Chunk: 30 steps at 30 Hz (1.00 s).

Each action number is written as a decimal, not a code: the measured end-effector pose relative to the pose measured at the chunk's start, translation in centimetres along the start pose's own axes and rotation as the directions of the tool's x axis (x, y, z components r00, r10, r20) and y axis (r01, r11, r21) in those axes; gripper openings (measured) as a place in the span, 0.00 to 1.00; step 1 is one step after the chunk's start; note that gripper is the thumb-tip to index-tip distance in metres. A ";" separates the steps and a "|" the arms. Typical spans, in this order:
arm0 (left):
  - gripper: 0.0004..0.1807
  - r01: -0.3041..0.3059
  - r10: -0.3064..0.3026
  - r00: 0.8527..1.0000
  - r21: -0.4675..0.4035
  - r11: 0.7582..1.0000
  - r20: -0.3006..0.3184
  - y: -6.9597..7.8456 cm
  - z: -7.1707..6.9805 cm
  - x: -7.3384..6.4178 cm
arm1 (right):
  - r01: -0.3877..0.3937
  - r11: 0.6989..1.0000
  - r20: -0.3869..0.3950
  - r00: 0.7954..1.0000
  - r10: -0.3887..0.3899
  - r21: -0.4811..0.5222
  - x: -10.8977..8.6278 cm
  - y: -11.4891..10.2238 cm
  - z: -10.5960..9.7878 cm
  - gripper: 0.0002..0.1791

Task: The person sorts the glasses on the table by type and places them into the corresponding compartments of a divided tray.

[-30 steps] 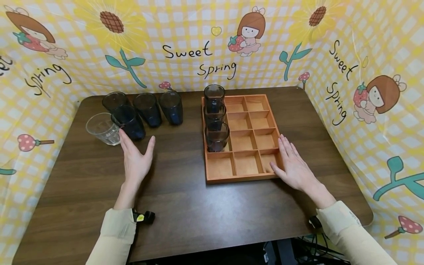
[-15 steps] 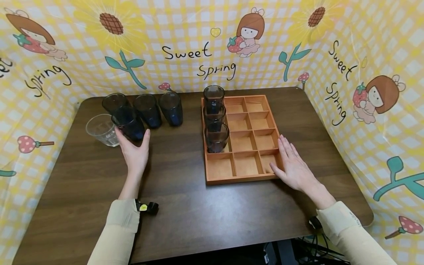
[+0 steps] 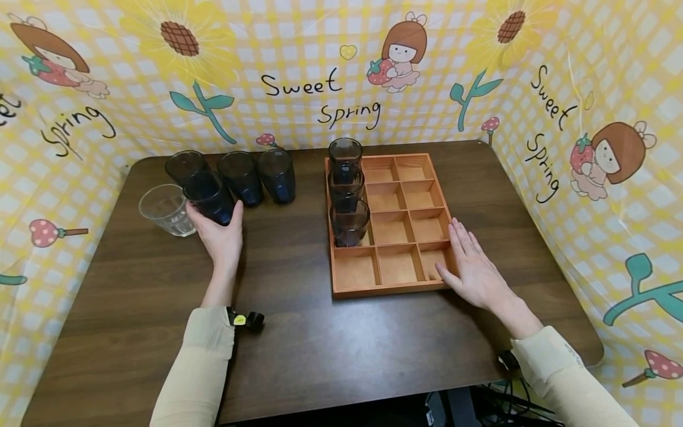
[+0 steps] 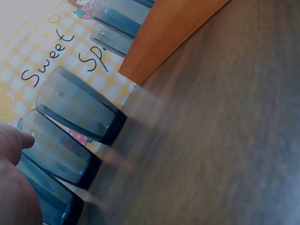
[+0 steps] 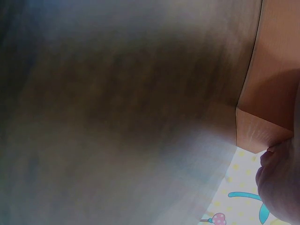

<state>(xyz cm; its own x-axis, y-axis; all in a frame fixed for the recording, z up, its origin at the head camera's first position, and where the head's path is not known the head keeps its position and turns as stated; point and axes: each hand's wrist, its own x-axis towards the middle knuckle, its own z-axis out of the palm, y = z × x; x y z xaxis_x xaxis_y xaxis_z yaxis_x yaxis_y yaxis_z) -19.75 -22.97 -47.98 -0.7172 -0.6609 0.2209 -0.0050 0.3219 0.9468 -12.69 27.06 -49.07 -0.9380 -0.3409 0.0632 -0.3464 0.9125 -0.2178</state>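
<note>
My left hand [image 3: 221,240] grips a dark blue-grey drinking glass [image 3: 209,193] at the front of a group at the left, thumb on its right side and fingers on its left. Behind it stand several like glasses, among them a dark glass [image 3: 240,178] and another dark glass [image 3: 277,175]. A clear glass [image 3: 169,210] stands just left of the hand. My right hand [image 3: 475,270] rests against the right edge of a wooden compartment tray [image 3: 392,289], fingers straight. Three dark glasses [image 3: 349,222] stand upright in the tray's left column.
The glasses and tray stand on a dark wooden table [image 3: 299,344]. A yellow checked cloth [image 3: 299,35] rises along the table's back and sides. Cables [image 3: 507,394] hang below the front edge at the right.
My left hand has moved forward and closed round the front dark glass, which has shifted slightly. My right hand has stayed at the tray's edge.
</note>
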 end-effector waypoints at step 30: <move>0.48 0.074 -0.077 0.994 -0.046 0.996 -0.077 -0.4 1.1 1.7 | 0.001 1.000 0.005 1.000 -0.001 -0.013 0.1 0.0 0.0 0.50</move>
<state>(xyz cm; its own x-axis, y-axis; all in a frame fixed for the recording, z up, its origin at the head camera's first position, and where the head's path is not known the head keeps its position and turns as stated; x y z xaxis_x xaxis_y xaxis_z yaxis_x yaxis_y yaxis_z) -21.73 -23.50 -48.20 -0.6588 -0.7340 0.1648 -0.0258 0.2410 0.9702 -12.79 27.06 -49.02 -0.9377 -0.3427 0.0582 -0.3471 0.9151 -0.2050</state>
